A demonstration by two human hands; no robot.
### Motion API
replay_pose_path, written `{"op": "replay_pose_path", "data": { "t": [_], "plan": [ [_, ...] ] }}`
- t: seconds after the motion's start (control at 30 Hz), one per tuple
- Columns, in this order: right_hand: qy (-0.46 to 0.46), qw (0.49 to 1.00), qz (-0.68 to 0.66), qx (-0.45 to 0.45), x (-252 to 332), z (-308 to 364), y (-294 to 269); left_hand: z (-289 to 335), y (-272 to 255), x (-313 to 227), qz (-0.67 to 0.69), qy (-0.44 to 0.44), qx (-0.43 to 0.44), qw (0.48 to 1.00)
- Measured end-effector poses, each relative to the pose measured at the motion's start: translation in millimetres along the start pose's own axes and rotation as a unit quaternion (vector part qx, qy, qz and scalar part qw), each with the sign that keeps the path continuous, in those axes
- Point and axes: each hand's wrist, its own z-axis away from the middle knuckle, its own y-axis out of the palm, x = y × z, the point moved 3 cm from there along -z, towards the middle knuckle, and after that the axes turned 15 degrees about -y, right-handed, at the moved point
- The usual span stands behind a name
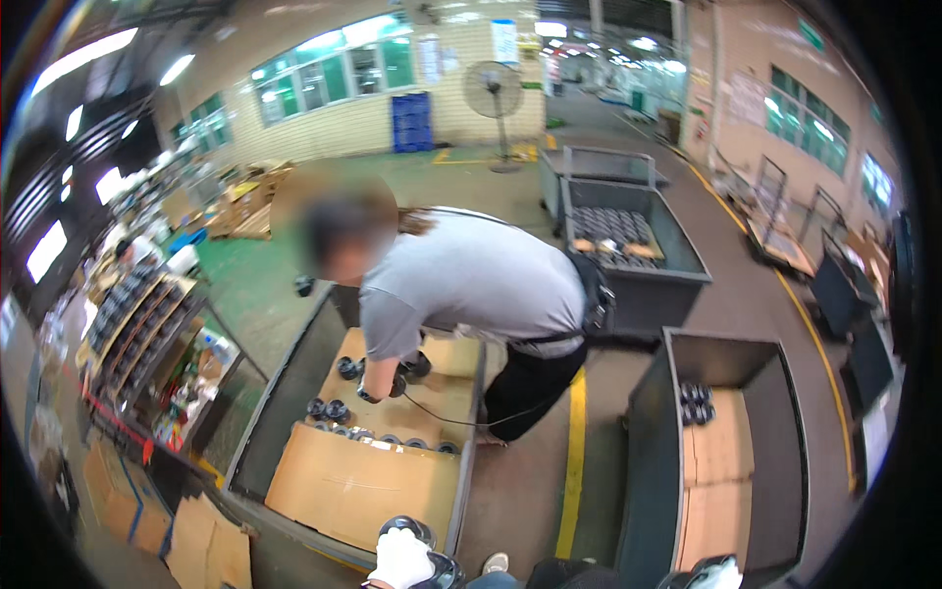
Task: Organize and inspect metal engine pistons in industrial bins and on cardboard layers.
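At the lower edge my left hand [400, 558], in a white glove, is closed around shiny black round parts [444, 572]; one shows above it and one beside it. My right hand [724, 573], also gloved in white, is at the lower right, mostly cut off, gripping a black round part [695, 571]. The left hand is over the near end of a grey metal bin [461, 496] lined with cardboard [368, 481], where several black round parts [337, 410] stand in rows. The right hand is at the near end of another grey bin [793, 442].
A co-worker [476, 270] in a grey shirt bends over the left bin, a hand [378, 381] among the parts. The right bin holds a few black parts [697, 403] on cardboard. Behind is a third bin [638, 285]. A loaded rack [147, 324] stands left, a fan [494, 98] farther back.
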Motion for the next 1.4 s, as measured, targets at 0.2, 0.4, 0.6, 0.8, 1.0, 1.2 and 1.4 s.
{"op": "replay_pose_path", "data": {
  "t": [0.2,0.4,0.6,0.8,1.0,1.2,1.4],
  "plan": [
    [0.158,0.983,0.096,0.015,-94,57,100,-55,0,-68,-0.093,0.093,0.084,0.988],
    [0.202,0.975,0.069,0.065,-156,32,77,-87,12,-174,-0.090,0.236,0.032,0.967],
    [0.328,0.916,-0.029,0.228,-243,58,168,-110,30,-289,-0.101,0.356,0.081,0.926],
    [0.343,0.891,-0.075,0.288,-299,77,300,-105,30,-426,-0.133,0.398,0.078,0.904],
    [0.361,0.873,-0.121,0.305,-299,113,402,-97,45,-536,-0.156,0.442,0.079,0.880],
    [0.382,0.853,-0.164,0.316,-284,124,425,-70,87,-661,-0.067,0.583,0.088,0.805],
    [0.600,0.754,-0.243,0.109,-276,147,446,-7,182,-767,-0.135,0.694,0.140,0.693]
  ]
}}
